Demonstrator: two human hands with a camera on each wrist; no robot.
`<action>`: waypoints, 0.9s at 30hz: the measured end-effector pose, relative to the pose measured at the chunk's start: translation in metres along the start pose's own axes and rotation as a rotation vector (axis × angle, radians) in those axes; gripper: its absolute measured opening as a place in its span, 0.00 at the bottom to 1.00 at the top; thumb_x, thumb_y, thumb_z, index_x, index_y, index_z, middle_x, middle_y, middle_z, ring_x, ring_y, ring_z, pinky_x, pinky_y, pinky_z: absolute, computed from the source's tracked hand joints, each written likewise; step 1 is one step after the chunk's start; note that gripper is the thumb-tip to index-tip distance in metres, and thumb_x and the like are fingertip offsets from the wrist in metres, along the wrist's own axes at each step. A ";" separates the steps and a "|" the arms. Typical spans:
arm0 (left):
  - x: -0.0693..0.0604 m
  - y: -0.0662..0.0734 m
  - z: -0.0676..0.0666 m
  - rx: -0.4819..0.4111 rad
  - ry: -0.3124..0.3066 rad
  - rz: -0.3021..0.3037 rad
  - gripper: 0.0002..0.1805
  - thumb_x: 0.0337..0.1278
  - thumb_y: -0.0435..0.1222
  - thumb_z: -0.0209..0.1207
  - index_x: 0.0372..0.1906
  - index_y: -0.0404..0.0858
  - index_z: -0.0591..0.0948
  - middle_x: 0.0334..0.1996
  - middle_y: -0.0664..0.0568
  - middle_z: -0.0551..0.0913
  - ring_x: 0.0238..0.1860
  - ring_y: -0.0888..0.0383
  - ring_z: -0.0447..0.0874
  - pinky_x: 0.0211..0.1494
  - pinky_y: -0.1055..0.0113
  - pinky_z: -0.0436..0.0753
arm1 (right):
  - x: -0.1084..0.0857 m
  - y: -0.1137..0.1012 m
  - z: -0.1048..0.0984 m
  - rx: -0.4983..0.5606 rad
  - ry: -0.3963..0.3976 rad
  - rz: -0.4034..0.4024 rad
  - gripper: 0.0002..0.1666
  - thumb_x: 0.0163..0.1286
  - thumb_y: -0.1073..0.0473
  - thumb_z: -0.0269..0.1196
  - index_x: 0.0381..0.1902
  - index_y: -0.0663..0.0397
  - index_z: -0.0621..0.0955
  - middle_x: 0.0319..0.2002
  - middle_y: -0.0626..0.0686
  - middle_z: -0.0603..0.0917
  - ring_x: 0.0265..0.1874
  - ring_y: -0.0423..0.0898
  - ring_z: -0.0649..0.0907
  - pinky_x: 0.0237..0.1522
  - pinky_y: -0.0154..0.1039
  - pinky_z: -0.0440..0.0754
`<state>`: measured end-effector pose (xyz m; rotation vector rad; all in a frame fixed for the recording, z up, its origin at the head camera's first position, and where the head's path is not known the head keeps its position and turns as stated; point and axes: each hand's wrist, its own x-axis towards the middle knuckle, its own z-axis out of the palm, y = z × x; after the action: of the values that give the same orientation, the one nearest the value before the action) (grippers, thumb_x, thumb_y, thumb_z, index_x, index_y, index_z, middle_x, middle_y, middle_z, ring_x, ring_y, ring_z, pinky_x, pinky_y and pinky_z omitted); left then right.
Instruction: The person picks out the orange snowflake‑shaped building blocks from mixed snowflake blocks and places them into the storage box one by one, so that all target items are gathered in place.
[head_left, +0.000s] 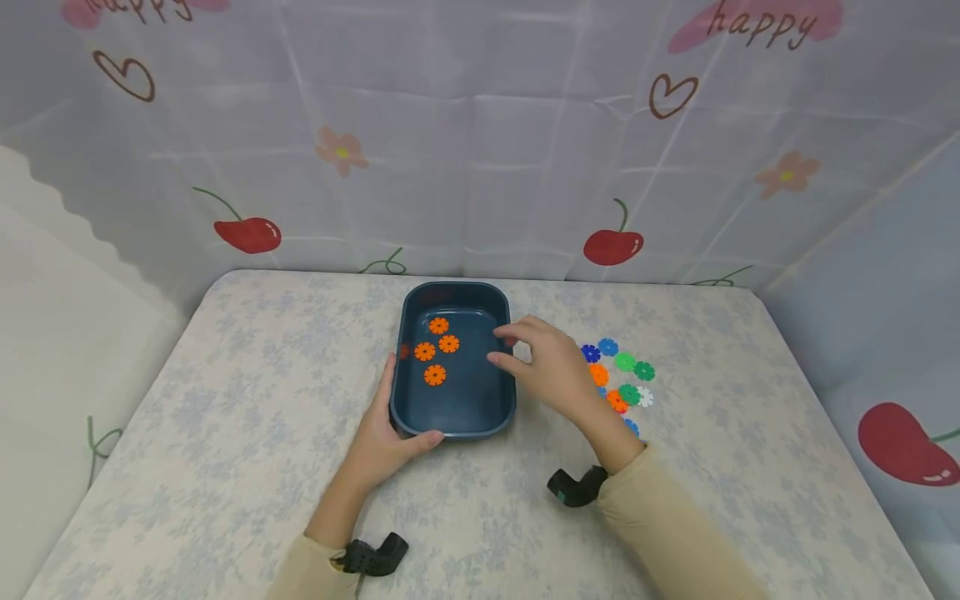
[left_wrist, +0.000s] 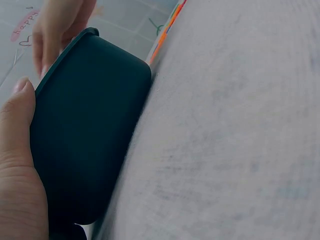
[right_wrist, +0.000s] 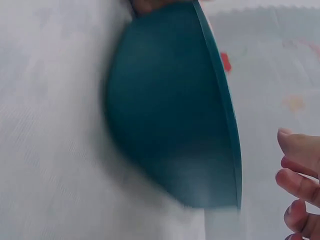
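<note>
A dark blue-green tray (head_left: 472, 408) holds several orange notched discs (head_left: 435, 375), mostly in its left half. My left hand (head_left: 375, 446) grips the tray's near left corner, fingers along the left side and thumb at the near edge; the left wrist view shows the thumb (left_wrist: 19, 110) against the tray's wall (left_wrist: 95, 120). Over the tray's right rim is my right hand (head_left: 557, 371), its thumb and index finger apart with nothing visible between them. In the right wrist view, the right hand's bent fingers (right_wrist: 302, 187) are beside the tray (right_wrist: 170, 110), apart from it.
Right of the tray, partly behind my right hand and forearm, lie several loose discs: blue (head_left: 608, 347), green (head_left: 643, 372), orange (head_left: 598, 375) and white (head_left: 646, 397). A printed curtain (head_left: 465, 183) hangs behind the pale patterned table (head_left: 247, 400).
</note>
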<state>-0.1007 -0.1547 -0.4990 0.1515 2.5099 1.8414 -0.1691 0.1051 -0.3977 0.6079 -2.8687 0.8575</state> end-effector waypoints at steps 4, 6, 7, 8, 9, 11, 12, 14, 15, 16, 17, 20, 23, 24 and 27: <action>0.000 0.000 0.000 -0.004 -0.001 -0.004 0.69 0.44 0.42 0.76 0.81 0.56 0.37 0.80 0.61 0.42 0.81 0.51 0.41 0.77 0.37 0.51 | -0.021 0.030 -0.016 -0.020 0.004 0.076 0.27 0.64 0.46 0.70 0.59 0.46 0.82 0.46 0.49 0.84 0.30 0.46 0.78 0.30 0.37 0.75; 0.000 0.000 0.000 -0.009 -0.004 -0.004 0.69 0.44 0.42 0.77 0.81 0.56 0.37 0.81 0.60 0.42 0.81 0.51 0.41 0.77 0.37 0.51 | -0.032 0.047 -0.023 -0.030 -0.023 0.118 0.28 0.65 0.47 0.70 0.61 0.48 0.81 0.48 0.51 0.84 0.34 0.48 0.80 0.33 0.40 0.78; 0.000 0.000 0.000 -0.009 -0.005 -0.003 0.69 0.44 0.41 0.77 0.81 0.56 0.37 0.81 0.60 0.42 0.81 0.51 0.41 0.77 0.37 0.51 | -0.038 0.055 -0.026 -0.038 -0.042 0.140 0.29 0.65 0.46 0.69 0.62 0.48 0.80 0.49 0.51 0.83 0.36 0.49 0.81 0.34 0.41 0.80; 0.000 0.000 0.000 -0.009 -0.006 -0.003 0.69 0.44 0.41 0.76 0.81 0.56 0.36 0.81 0.60 0.42 0.81 0.51 0.41 0.77 0.37 0.51 | -0.044 0.063 -0.028 -0.048 -0.062 0.160 0.30 0.65 0.47 0.69 0.62 0.49 0.79 0.51 0.53 0.83 0.40 0.50 0.82 0.37 0.44 0.81; 0.000 0.000 0.000 -0.011 -0.006 -0.004 0.69 0.44 0.41 0.76 0.81 0.56 0.36 0.81 0.60 0.42 0.81 0.51 0.41 0.77 0.37 0.51 | -0.051 0.071 -0.031 -0.054 -0.086 0.178 0.30 0.66 0.47 0.69 0.63 0.49 0.79 0.53 0.54 0.82 0.41 0.52 0.82 0.39 0.46 0.82; 0.000 0.000 0.000 -0.014 -0.005 -0.006 0.69 0.44 0.41 0.76 0.81 0.56 0.36 0.81 0.60 0.41 0.81 0.51 0.41 0.77 0.37 0.51 | -0.062 0.085 -0.035 -0.071 -0.130 0.204 0.30 0.67 0.49 0.67 0.65 0.50 0.77 0.54 0.56 0.81 0.46 0.54 0.82 0.42 0.50 0.83; -0.001 0.001 0.000 -0.013 -0.005 -0.006 0.69 0.44 0.41 0.76 0.81 0.56 0.36 0.81 0.60 0.41 0.81 0.50 0.41 0.77 0.37 0.51 | -0.067 0.091 -0.036 -0.077 -0.151 0.208 0.30 0.68 0.50 0.67 0.65 0.51 0.77 0.55 0.57 0.80 0.46 0.54 0.82 0.42 0.51 0.83; -0.001 0.001 -0.001 -0.012 -0.002 -0.007 0.69 0.44 0.41 0.76 0.81 0.56 0.36 0.81 0.60 0.41 0.81 0.51 0.41 0.77 0.37 0.51 | -0.077 0.103 -0.038 -0.086 -0.178 0.217 0.29 0.69 0.54 0.66 0.66 0.53 0.76 0.56 0.58 0.79 0.48 0.56 0.82 0.46 0.54 0.83; -0.001 0.002 -0.001 -0.011 0.000 -0.008 0.69 0.44 0.41 0.76 0.81 0.56 0.36 0.81 0.61 0.41 0.81 0.51 0.41 0.77 0.37 0.51 | -0.081 0.108 -0.038 -0.093 -0.188 0.218 0.29 0.69 0.55 0.66 0.66 0.53 0.76 0.56 0.59 0.79 0.49 0.57 0.81 0.48 0.56 0.82; -0.001 0.002 -0.001 -0.011 0.002 -0.007 0.69 0.43 0.41 0.76 0.81 0.56 0.36 0.80 0.61 0.41 0.81 0.51 0.41 0.77 0.37 0.51 | -0.085 0.112 -0.038 -0.095 -0.195 0.219 0.29 0.69 0.56 0.65 0.67 0.54 0.76 0.55 0.59 0.79 0.50 0.57 0.81 0.49 0.57 0.82; -0.001 0.002 -0.001 -0.010 0.003 -0.008 0.69 0.44 0.40 0.76 0.81 0.56 0.36 0.80 0.61 0.41 0.81 0.52 0.41 0.77 0.37 0.51 | -0.088 0.116 -0.037 -0.098 -0.201 0.222 0.29 0.69 0.57 0.65 0.67 0.54 0.76 0.56 0.60 0.79 0.51 0.58 0.80 0.51 0.58 0.81; -0.002 0.002 -0.001 -0.013 0.006 -0.012 0.69 0.44 0.40 0.76 0.81 0.56 0.37 0.80 0.63 0.40 0.81 0.53 0.40 0.78 0.38 0.52 | -0.094 0.124 -0.034 -0.087 -0.197 0.240 0.27 0.70 0.56 0.64 0.66 0.53 0.76 0.56 0.59 0.78 0.53 0.59 0.79 0.55 0.60 0.79; -0.002 0.003 -0.001 -0.015 0.004 -0.013 0.69 0.44 0.39 0.76 0.81 0.56 0.37 0.80 0.63 0.40 0.81 0.53 0.40 0.77 0.38 0.52 | -0.097 0.128 -0.031 -0.068 -0.179 0.254 0.26 0.70 0.55 0.65 0.64 0.53 0.77 0.54 0.58 0.77 0.51 0.58 0.80 0.53 0.59 0.80; -0.002 0.003 -0.001 -0.017 0.004 -0.013 0.69 0.44 0.40 0.76 0.81 0.57 0.37 0.80 0.63 0.40 0.81 0.53 0.40 0.77 0.38 0.52 | -0.097 0.129 -0.030 -0.064 -0.171 0.258 0.25 0.70 0.55 0.65 0.63 0.53 0.78 0.54 0.57 0.77 0.50 0.57 0.80 0.52 0.58 0.81; -0.001 0.003 0.000 -0.021 0.004 -0.009 0.69 0.44 0.40 0.76 0.81 0.57 0.37 0.80 0.63 0.40 0.80 0.54 0.40 0.78 0.38 0.51 | -0.097 0.132 -0.029 -0.061 -0.155 0.270 0.25 0.69 0.54 0.66 0.62 0.53 0.79 0.54 0.57 0.77 0.49 0.55 0.80 0.52 0.57 0.81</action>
<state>-0.0994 -0.1538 -0.4959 0.1352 2.4890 1.8656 -0.1335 0.2550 -0.4593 0.2959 -3.1557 0.7815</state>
